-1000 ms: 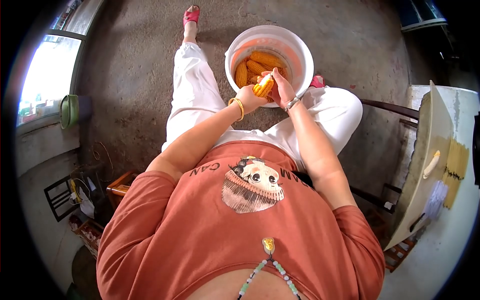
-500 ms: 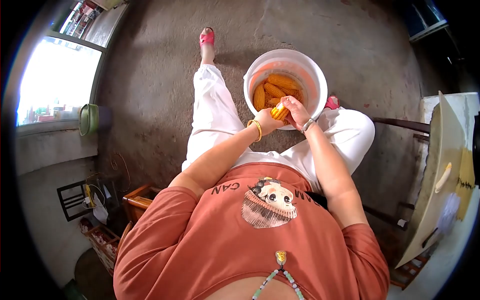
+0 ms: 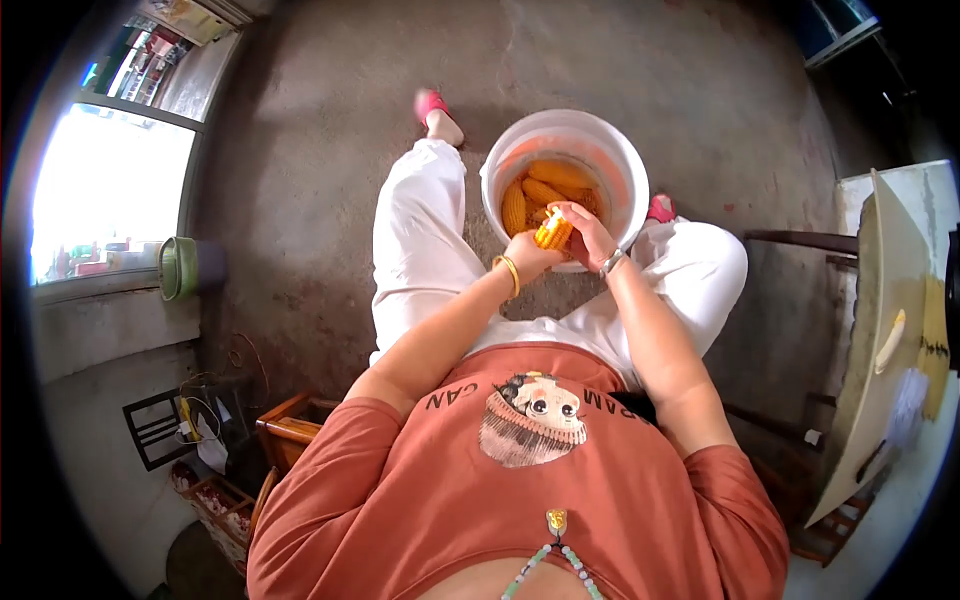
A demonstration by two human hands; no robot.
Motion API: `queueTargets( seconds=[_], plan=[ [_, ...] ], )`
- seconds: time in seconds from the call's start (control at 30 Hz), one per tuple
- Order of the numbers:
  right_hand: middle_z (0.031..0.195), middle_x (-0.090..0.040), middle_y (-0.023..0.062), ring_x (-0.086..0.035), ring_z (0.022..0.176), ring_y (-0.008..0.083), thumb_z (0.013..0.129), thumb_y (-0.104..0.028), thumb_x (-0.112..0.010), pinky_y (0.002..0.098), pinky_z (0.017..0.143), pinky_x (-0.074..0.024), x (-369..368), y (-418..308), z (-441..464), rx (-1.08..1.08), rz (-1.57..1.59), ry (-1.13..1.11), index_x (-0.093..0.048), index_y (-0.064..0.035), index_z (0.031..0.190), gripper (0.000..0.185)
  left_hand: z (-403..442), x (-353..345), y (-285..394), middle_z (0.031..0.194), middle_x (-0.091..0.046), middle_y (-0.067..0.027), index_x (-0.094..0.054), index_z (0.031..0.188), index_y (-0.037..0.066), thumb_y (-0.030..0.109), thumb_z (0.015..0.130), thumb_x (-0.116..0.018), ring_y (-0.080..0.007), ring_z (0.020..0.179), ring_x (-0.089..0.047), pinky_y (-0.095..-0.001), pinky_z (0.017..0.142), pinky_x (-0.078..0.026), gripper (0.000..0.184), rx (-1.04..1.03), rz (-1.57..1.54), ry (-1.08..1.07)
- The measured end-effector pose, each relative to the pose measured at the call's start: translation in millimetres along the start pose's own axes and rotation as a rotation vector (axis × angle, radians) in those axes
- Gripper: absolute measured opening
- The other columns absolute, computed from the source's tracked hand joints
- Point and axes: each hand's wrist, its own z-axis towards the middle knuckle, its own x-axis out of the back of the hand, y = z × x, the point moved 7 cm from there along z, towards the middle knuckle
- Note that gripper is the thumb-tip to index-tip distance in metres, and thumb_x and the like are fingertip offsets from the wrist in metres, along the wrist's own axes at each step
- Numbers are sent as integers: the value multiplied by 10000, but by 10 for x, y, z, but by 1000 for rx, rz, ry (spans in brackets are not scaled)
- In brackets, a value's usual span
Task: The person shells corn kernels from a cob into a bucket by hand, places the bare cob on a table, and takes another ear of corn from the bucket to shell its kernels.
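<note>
An ear of corn [image 3: 553, 231], orange-yellow with a pale bare patch at its upper end, is held over the near side of a white bucket [image 3: 632, 170]. My left hand [image 3: 533, 253], with a gold bracelet at the wrist, is closed around its lower part. My right hand [image 3: 590, 233] curls over the upper right side of the same ear, its fingers pressed against it near the pale patch. Inside the bucket lie several more ears of corn [image 3: 563, 173] and loose kernels. Part of the bucket's near rim is hidden behind my hands.
The bucket stands on a concrete floor [image 3: 330, 120] between my legs in white trousers [image 3: 425, 225]. A table [image 3: 860, 360] with a pale top is at the right. Wooden furniture [image 3: 290, 428] stands at the lower left, and a green container [image 3: 178, 268] hangs near the window.
My left foot has drawn back towards me and its knee has shifted. The ear of corn stays between both hands, now tilted more upright. The whole view has shifted slightly.
</note>
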Motion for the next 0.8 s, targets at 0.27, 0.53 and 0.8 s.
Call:
queueTargets(
  seconds=[0.27,0.53,0.8],
  plan=[
    [918,-575,52,-577,888,155,863,-183,-588,310,787,-496,52,20,21,18,-78,-14,-497,-73,1007,203,31,-22,-41,637,-569,-16,-582,863,30,174,695,-708,-96,479,-514,-233,428,-419,255,34,-20,-53],
    [820,-556,9,-558,791,113,864,-183,-625,267,736,-466,132,16,67,171,-209,124,-505,-77,936,175,-46,-32,176,722,-636,-135,-594,852,-37,261,621,-704,-241,674,-630,-332,630,-496,393,-176,283,77],
    [907,-596,49,-590,845,150,879,-414,-586,312,795,-489,48,-2,-22,4,1,83,-528,-79,1022,369,65,-19,-13,778,-660,-136,-627,906,-32,273,619,-703,-247,695,-637,-332,651,-496,425,3,162,-19]
  ],
)
